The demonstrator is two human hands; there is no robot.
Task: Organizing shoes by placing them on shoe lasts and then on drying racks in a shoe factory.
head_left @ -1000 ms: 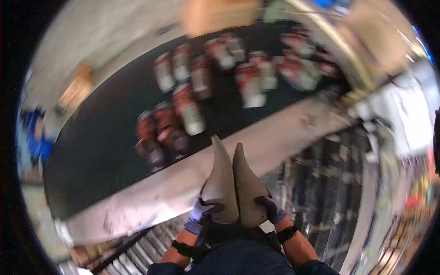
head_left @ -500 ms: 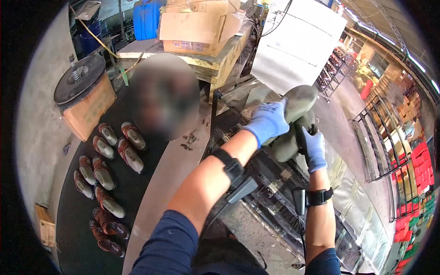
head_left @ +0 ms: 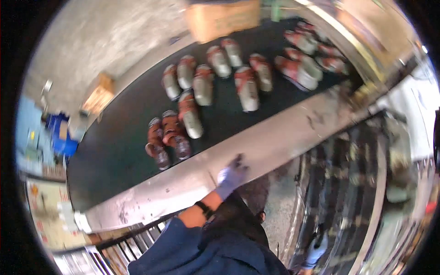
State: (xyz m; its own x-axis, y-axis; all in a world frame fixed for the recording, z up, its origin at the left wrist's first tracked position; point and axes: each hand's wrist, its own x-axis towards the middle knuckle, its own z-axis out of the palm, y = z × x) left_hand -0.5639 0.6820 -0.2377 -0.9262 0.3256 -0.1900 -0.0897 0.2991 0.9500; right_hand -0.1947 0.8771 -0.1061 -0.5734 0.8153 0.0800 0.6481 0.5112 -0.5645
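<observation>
Your left hand (head_left: pixel 231 176), in a pale blue glove, rests at the centre of the frame on the light grey ledge (head_left: pixel 275 146) that runs diagonally from lower left to upper right. Its fingers look loosely spread against the ledge and pinch nothing, the fingertips dark with grime. A black band sits on that wrist, and your dark blue sleeve (head_left: pixel 183 243) fills the bottom centre.

Your right hand (head_left: pixel 316 250), also gloved in blue, hangs low at the lower right, down beside a dark metal rack (head_left: pixel 353 183); it is blurred, so you cannot tell whether it is spread or closed on anything.

Just above the ledge lies the black conveyor belt (head_left: pixel 114 151), and nearest your left hand on it is a cluster of reddish-brown shoe lasts (head_left: pixel 167 140), left of centre. Further lasts, grey and red (head_left: pixel 247 87), lie in rows toward the top of the frame. A cardboard box (head_left: pixel 222 18) sits at the top centre, and blue crates (head_left: pixel 62 135) stand at the far left.
</observation>
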